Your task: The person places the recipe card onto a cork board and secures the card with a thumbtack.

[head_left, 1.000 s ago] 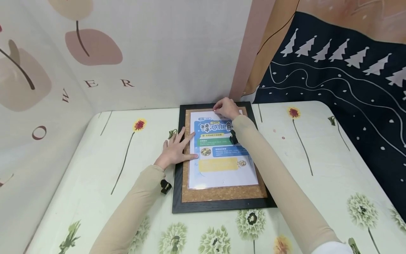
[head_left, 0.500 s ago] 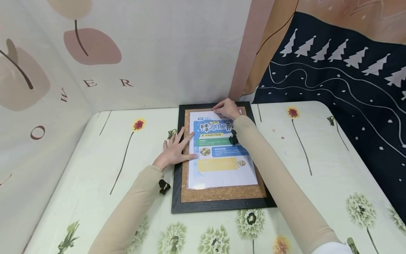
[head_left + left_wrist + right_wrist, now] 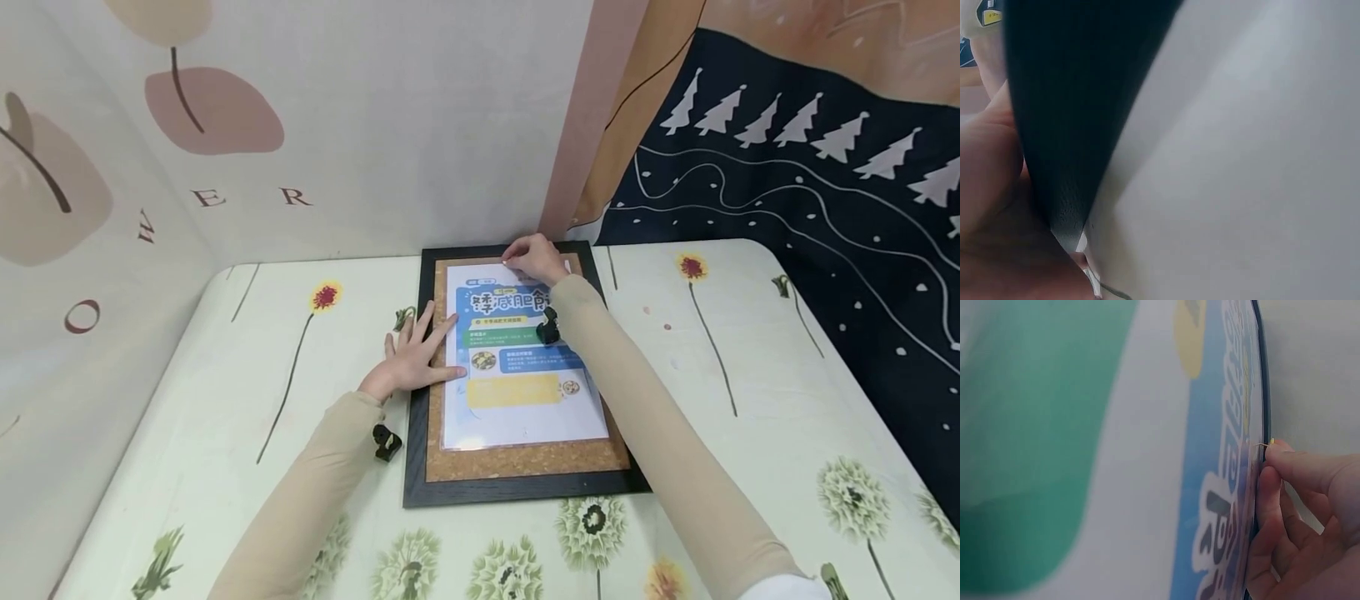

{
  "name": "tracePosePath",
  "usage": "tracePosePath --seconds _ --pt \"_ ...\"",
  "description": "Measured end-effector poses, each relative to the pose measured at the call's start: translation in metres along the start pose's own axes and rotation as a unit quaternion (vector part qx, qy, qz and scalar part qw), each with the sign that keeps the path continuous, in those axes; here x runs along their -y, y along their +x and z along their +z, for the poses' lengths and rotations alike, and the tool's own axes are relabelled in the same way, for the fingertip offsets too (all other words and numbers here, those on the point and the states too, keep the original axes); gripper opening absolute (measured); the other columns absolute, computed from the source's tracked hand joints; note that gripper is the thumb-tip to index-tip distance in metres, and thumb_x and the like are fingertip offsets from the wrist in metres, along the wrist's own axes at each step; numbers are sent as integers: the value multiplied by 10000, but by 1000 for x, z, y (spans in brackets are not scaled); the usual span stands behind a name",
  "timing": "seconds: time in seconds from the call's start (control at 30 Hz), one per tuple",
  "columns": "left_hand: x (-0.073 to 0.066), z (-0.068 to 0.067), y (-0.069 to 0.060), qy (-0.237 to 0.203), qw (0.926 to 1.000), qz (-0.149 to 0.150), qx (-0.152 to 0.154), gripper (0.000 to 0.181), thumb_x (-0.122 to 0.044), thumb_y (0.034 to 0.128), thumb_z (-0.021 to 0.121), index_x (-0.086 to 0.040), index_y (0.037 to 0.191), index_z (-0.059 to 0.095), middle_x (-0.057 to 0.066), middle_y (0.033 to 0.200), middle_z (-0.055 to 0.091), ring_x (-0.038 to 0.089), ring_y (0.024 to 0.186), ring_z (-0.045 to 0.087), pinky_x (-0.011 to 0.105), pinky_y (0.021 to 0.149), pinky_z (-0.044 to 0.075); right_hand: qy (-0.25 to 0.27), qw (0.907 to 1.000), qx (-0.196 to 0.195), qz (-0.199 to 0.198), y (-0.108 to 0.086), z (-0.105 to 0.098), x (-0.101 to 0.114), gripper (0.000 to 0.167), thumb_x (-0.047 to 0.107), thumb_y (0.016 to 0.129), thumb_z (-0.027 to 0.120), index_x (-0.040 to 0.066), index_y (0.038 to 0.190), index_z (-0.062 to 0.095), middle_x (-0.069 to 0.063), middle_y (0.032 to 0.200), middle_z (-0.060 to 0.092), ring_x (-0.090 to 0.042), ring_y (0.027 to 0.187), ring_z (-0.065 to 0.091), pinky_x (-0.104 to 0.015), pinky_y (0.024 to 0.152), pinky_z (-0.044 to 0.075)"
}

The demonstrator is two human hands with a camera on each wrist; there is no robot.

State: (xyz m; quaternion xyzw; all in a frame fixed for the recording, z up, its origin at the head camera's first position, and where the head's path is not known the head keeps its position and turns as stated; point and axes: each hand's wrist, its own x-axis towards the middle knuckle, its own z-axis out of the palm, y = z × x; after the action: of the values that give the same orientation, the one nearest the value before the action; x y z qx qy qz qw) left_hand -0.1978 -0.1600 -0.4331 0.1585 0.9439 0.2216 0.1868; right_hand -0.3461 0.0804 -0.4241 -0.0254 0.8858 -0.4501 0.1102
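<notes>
Corkboard [image 3: 525, 462] in a rectangular black wood-grained frame lies on the pale green flowered tablecloth [image 3: 720, 483], its far end near the wall. The glossy white sheet printed in blue, green and yellow [image 3: 510, 423] lies on it, inside the frame, with bare cork showing below the bottom edge. The right hand [image 3: 536, 258], at the board's far end, pinches what looks like a small yellow-tipped pin [image 3: 1271, 441] at the sheet's top edge; whether the point has gone into the cork, I cannot tell. The left hand [image 3: 411, 365] rests with fingers spread wide across the board's left side, its thumb and forefinger on the sheet's left margin. As I judge it, placing the sheet is done and fastening it is in hand: no pin can be made out at the upper left corner or either lower one, so those look unfastened, while the upper right is partly covered by the hand. Of the sheet's large Chinese heading, 减肥食 can be read; the first character is unclear, the end is covered and the smaller lines are too fine. On the pale wall cloth [image 3: 352, 125] beyond the board and to its left stand the letters O, W, E, R. No brand shows.
</notes>
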Motion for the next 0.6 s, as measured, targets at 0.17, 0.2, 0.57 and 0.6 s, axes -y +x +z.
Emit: tracePosePath --seconds 0.17,0.2,0.57,0.6 --pt "2 1 0 -51 10000 37 51 906 -488 900 634 -187 1571 104 154 1582 -183 527 1376 -134 718 1008 -88 25 9999 -46 116 1 1 0 102 159 920 674 130 984 748 -26 1043 628 -207 967 549 -357 853 433" --pt "3 1 1 -59 10000 28 68 909 -491 899 633 -190 1571 100 151 1581 -189 526 1375 -139 717 1008 -90 25 9999 -45 128 0 1 1 101 161 920 675 131 981 750 -24 1043 629 -205 966 550 -354 851 436" --pt "3 1 2 -95 9999 104 49 905 -485 899 636 -180 1569 110 160 1580 -188 514 1377 -156 731 996 -88 61 9997 -93 235 -3 0 5 107 150 929 662 124 985 750 -27 1045 625 -208 964 549 -344 865 445" --pt "4 1 2 -93 9999 98 53 906 -488 899 634 -180 1570 109 160 1580 -187 516 1377 -153 730 997 -87 66 9996 -83 250 -3 0 5 105 150 929 662 123 983 749 -30 1045 625 -210 963 549 -341 861 449"
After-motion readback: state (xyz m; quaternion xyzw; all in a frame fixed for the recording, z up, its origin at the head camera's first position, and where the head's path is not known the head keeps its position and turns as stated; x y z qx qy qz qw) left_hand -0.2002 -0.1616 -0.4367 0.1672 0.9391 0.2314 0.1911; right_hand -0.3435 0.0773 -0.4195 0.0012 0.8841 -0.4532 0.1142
